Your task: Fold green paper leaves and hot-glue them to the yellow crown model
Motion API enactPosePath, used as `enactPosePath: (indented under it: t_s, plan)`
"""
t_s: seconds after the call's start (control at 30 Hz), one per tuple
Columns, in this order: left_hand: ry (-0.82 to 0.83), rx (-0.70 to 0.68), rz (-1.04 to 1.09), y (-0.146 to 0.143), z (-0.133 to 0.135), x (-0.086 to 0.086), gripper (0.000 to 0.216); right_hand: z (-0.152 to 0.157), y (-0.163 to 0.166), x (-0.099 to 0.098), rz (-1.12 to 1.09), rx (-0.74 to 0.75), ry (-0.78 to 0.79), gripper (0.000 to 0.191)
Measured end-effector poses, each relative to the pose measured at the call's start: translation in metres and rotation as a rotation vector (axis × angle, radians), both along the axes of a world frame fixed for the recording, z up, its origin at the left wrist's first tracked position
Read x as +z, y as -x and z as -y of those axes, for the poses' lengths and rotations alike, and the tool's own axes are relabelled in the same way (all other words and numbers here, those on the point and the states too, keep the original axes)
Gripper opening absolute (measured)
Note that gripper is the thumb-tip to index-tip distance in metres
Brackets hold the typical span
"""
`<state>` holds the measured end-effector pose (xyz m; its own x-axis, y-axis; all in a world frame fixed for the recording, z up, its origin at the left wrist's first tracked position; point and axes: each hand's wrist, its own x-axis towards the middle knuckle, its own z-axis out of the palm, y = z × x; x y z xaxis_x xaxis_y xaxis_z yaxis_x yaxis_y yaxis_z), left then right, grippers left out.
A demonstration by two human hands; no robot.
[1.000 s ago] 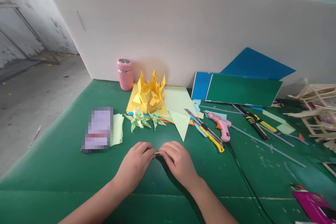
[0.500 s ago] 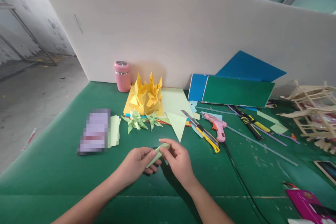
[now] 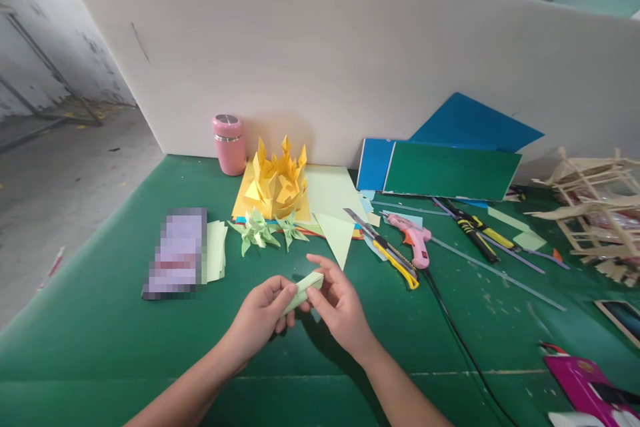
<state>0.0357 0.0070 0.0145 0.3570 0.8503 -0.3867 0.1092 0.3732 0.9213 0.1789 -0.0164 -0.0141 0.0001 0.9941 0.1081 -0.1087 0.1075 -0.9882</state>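
Observation:
Both of my hands hold one folded light-green paper piece (image 3: 306,287) just above the green table (image 3: 100,340). My left hand (image 3: 260,317) pinches its lower left end with the fingers curled. My right hand (image 3: 340,303) grips its upper right end between thumb and fingers. Behind them lie small green folded paper flowers (image 3: 260,230), a light-green paper triangle (image 3: 337,237) and a yellow folded paper crown (image 3: 277,180).
A pink flask (image 3: 229,143) stands by the white partition. A yellow utility knife (image 3: 390,255), a pink glue gun (image 3: 415,239) with its black cord, blue and green sheets (image 3: 450,173), a wooden stick model (image 3: 595,207) and a magenta case (image 3: 585,387) lie right. A paper stack (image 3: 216,250) lies left.
My hands lifted the green paper piece off the table, where they had pressed it flat, and now hold it tilted between them. The view shifted slightly.

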Motion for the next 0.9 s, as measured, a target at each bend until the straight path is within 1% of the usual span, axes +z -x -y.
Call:
enactPosePath:
  t_s: [0.07,0.17,0.27,0.4,0.57,0.73,0.9]
  plan:
    - [0.005,-0.009,0.008,0.0007,0.0006,0.0010,0.041,0.0010,-0.0001,0.0005,-0.006,0.027,-0.002,0.034]
    - [-0.002,-0.040,-0.004,0.0019,0.0011,-0.0005,0.043,0.0026,-0.0006,-0.0006,0.037,0.043,0.030,0.022]
    - [-0.013,-0.057,-0.035,0.0022,0.0016,-0.0022,0.044,0.0037,-0.0013,-0.0010,0.106,0.019,0.038,0.013]
    - [-0.024,-0.049,-0.089,0.0009,0.0031,-0.0016,0.044,0.0036,-0.0019,0.0007,0.197,-0.034,-0.029,0.007]
    - [-0.039,-0.006,-0.079,-0.0015,0.0050,-0.0015,0.044,0.0037,-0.0024,-0.0001,0.317,-0.081,-0.122,0.007]
    - [-0.046,0.014,-0.106,-0.0027,0.0059,-0.0060,0.043,0.0048,-0.0028,-0.0017,0.349,-0.073,-0.154,0.008]
    - [-0.079,0.041,-0.134,-0.0037,0.0084,-0.0087,0.037,0.0059,-0.0027,0.0012,0.379,-0.083,-0.195,0.011]
